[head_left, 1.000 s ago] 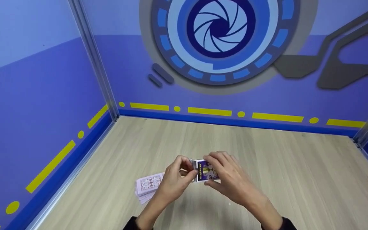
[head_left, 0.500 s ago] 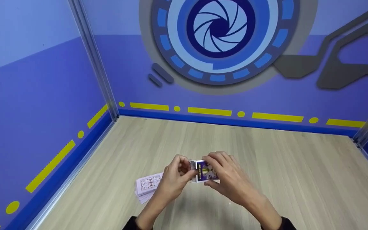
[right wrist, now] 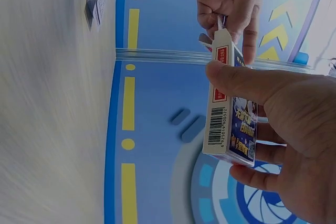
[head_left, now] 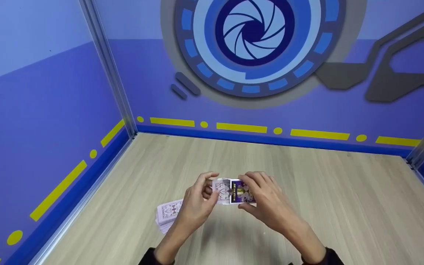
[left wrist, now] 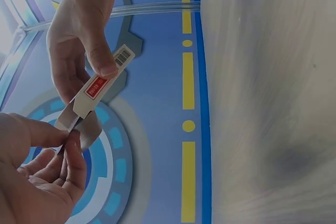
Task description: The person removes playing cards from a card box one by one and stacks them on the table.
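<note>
In the head view my right hand point(head_left: 271, 200) grips a small playing card box point(head_left: 240, 191) by its long edges. The box is white-edged with a purple and yellow print; a barcode and a red label show on its narrow side in the right wrist view. My left hand point(head_left: 196, 204) pinches playing cards point(head_left: 222, 190) with a patterned back, which stick out of the box's open left end. Seen from the left wrist, the cards are thin and edge-on between thumb and fingers, beside the box's spread flaps. Both hands hold this above the table.
A loose pile of playing cards point(head_left: 168, 213), pale with a patterned back, lies on the wooden table point(head_left: 307, 176) left of the hands, partly hidden by the left forearm. Blue printed walls point(head_left: 234, 110) border the table at the back and sides.
The left thumb and fingers were at the box's open end; now they are farther left, and patterned cards show between them and the box. Both hands have risen slightly in the head view.
</note>
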Tool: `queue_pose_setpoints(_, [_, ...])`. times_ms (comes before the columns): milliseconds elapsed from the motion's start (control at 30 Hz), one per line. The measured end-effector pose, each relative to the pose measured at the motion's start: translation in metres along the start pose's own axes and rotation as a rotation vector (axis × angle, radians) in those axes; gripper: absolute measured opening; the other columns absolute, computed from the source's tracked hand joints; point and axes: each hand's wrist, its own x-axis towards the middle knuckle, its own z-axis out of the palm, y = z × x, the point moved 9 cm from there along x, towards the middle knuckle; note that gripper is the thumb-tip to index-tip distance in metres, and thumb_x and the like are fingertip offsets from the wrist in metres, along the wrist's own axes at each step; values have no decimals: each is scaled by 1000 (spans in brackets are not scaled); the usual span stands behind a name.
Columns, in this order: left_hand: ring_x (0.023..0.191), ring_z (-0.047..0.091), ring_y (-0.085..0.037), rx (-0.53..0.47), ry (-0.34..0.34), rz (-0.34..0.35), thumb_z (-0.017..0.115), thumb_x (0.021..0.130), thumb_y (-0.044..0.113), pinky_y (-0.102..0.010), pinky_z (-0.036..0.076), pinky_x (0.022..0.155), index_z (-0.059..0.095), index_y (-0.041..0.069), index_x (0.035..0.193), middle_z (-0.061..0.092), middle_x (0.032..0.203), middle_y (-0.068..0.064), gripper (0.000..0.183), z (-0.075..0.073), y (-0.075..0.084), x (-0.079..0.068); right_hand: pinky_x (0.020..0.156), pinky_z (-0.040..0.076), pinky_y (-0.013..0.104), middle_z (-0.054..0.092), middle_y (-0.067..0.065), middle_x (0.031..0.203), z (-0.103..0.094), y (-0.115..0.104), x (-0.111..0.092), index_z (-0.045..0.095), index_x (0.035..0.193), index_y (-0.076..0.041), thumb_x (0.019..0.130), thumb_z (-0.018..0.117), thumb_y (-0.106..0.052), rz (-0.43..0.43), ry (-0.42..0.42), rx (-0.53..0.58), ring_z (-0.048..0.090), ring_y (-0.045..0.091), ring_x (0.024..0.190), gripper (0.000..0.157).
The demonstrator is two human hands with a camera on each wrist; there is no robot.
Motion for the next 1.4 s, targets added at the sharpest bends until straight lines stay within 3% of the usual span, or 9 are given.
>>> queue_pose_setpoints(133, [81,54,-9,135,26,79,62,90,-9,-23,51,68,69,4,127,59,117,-3,40,-7,10,0,102,47,51,60,7,130,0,1,0,60,137,-11,71,97,-25,5,4,-3,56,27,121,77])
queue_pose_setpoints(233, [84,54,-10,251,10,101,66,90,-6,-23,49,67,71,2,126,55,122,-2,37,-10,14,0,101,47,51,60,7,131,2,3,0,60,138,-10,72,97,-26,12,-3,-7,56,27,121,77])
queue_pose_setpoints(367, [94,58,-13,396,-63,102,80,91,13,-28,52,75,69,6,130,53,126,-2,42,-9,15,1,100,48,51,60,7,130,3,4,0,60,138,-10,73,96,-27,19,-8,-12,56,27,120,76])
queue_pose_setpoints(467, [98,59,-14,504,-116,103,88,84,31,-35,53,81,65,12,135,52,125,-2,58,-5,13,0,101,47,50,60,7,130,4,4,-1,60,138,-10,73,96,-28,16,-14,-22,56,26,120,76])
queue_pose_setpoints(567, [97,58,-15,577,-138,111,89,80,39,-40,52,83,64,16,136,51,124,-2,66,-2,11,-1,101,47,51,60,6,130,6,2,-1,60,138,-10,73,96,-28,5,-25,-27,55,26,121,76])
queue_pose_setpoints(967, [107,48,-18,678,-143,158,92,78,36,-42,44,94,65,16,134,52,117,-1,65,-11,12,-1,101,47,52,60,8,131,5,6,0,59,139,-9,75,95,-28,31,-48,-15,56,28,122,77])
queue_pose_setpoints(1200, [105,49,-23,679,-20,181,94,75,25,-43,44,93,66,8,129,55,118,-7,63,-41,15,4,101,47,56,60,9,131,0,15,0,58,140,-7,76,94,-33,120,-47,-18,57,29,121,78])
queue_pose_setpoints(1400, [105,50,-26,648,55,101,94,75,20,-43,44,90,65,2,130,55,121,-12,65,-70,12,6,101,47,58,61,10,131,-3,18,0,57,141,-7,78,92,-36,141,-29,-13,58,30,121,78])
